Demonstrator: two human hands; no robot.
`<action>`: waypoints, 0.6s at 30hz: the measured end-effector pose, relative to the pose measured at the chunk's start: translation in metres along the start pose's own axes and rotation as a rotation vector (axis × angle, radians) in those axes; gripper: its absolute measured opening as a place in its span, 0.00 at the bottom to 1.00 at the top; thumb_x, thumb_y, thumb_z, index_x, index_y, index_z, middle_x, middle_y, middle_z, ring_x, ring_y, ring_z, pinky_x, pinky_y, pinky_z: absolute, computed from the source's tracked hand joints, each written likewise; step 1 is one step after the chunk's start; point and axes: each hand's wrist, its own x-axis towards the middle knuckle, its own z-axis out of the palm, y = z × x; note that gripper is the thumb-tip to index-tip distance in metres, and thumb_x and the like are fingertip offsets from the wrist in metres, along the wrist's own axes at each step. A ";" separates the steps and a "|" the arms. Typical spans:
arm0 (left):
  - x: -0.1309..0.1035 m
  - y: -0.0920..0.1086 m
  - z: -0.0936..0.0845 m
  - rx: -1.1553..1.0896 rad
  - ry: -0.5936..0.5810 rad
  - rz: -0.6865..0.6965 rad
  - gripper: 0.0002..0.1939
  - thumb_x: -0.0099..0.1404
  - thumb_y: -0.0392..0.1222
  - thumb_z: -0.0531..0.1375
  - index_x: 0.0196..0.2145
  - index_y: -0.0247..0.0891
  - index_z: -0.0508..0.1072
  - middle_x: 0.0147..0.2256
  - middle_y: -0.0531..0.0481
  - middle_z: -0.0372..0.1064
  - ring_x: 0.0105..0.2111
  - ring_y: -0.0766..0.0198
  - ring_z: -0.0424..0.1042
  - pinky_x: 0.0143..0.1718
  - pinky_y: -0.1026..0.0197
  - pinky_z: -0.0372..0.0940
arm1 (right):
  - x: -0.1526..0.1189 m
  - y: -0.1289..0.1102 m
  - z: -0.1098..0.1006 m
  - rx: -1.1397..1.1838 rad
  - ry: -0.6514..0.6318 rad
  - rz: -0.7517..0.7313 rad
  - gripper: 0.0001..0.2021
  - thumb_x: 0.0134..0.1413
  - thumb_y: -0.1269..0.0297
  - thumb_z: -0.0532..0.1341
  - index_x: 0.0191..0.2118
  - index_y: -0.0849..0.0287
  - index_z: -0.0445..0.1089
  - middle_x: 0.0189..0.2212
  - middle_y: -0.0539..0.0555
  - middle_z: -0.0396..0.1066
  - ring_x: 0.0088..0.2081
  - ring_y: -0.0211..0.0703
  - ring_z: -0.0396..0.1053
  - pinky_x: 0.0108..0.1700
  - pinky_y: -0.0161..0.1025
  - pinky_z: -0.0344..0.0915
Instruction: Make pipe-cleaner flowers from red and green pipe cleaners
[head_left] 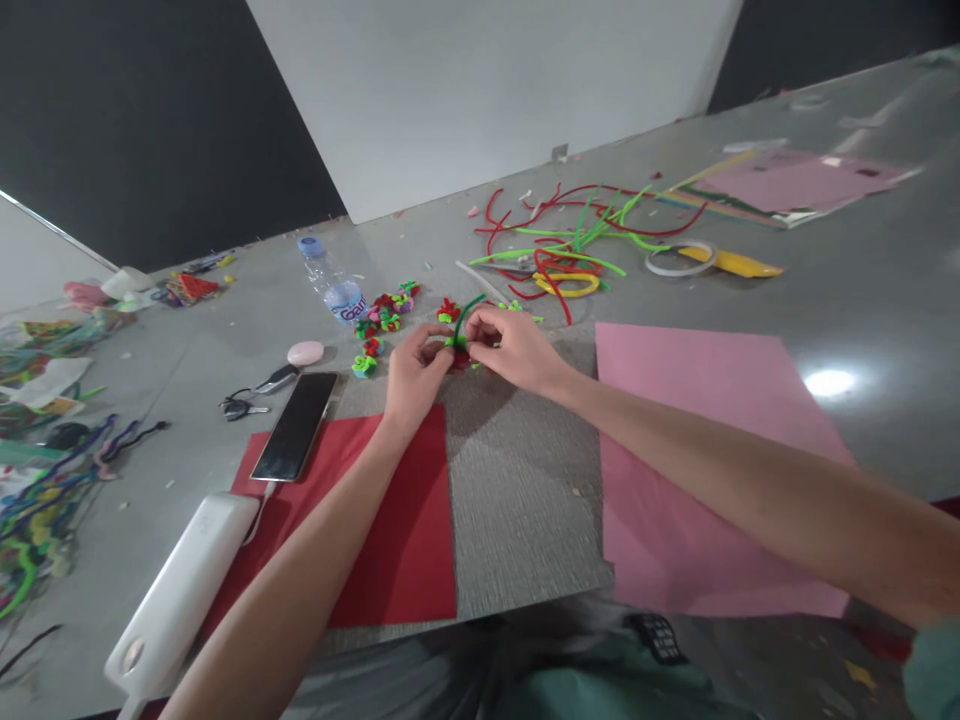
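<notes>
Both of my hands meet near the middle of the table. My left hand (415,372) is closed in a pinch at a small red and green pipe-cleaner piece. From it a dark green pipe cleaner (466,308) curves upward. My right hand (516,348) is closed, its fingertips pressed together against the same piece; they partly hide it. Just beyond the hands lies a small red pipe-cleaner flower (448,311). To the left sits a cluster of several fuzzy pipe-cleaner flowers (388,317) in red, green and pink.
Behind lie loose red and green pipe cleaners (592,225), yellow-handled scissors (568,286) and a tape roll (681,259). A water bottle (330,285), keys (241,406), a phone (296,427) and a white power bank (184,590) are left. Red (405,530) and pink sheets (697,400) flank the middle.
</notes>
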 end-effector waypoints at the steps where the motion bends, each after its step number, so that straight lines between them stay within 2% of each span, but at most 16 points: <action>1: 0.000 0.000 0.000 0.004 0.012 0.001 0.11 0.62 0.35 0.63 0.43 0.40 0.75 0.29 0.55 0.78 0.28 0.66 0.80 0.35 0.62 0.79 | 0.000 0.000 0.000 0.005 -0.005 0.003 0.05 0.50 0.71 0.61 0.32 0.54 0.64 0.25 0.46 0.67 0.28 0.38 0.63 0.35 0.40 0.57; 10: 0.001 -0.001 -0.001 0.103 0.029 0.039 0.13 0.57 0.30 0.63 0.40 0.39 0.76 0.27 0.56 0.77 0.27 0.68 0.77 0.30 0.66 0.71 | 0.004 0.003 0.001 -0.072 0.008 0.011 0.03 0.49 0.71 0.63 0.32 0.57 0.70 0.27 0.49 0.72 0.30 0.40 0.65 0.36 0.40 0.58; 13: -0.001 0.002 0.001 0.031 0.008 0.017 0.12 0.58 0.32 0.63 0.41 0.40 0.77 0.28 0.55 0.77 0.28 0.66 0.78 0.33 0.65 0.74 | 0.004 0.003 0.000 -0.101 0.015 -0.012 0.04 0.49 0.71 0.63 0.31 0.56 0.69 0.27 0.49 0.71 0.30 0.40 0.64 0.36 0.40 0.57; 18: -0.003 0.003 0.001 -0.141 -0.004 -0.060 0.10 0.66 0.40 0.63 0.44 0.40 0.80 0.33 0.52 0.78 0.32 0.64 0.80 0.39 0.59 0.81 | 0.003 0.003 -0.003 -0.071 0.048 -0.011 0.05 0.50 0.72 0.62 0.33 0.55 0.68 0.26 0.47 0.69 0.29 0.39 0.64 0.35 0.39 0.57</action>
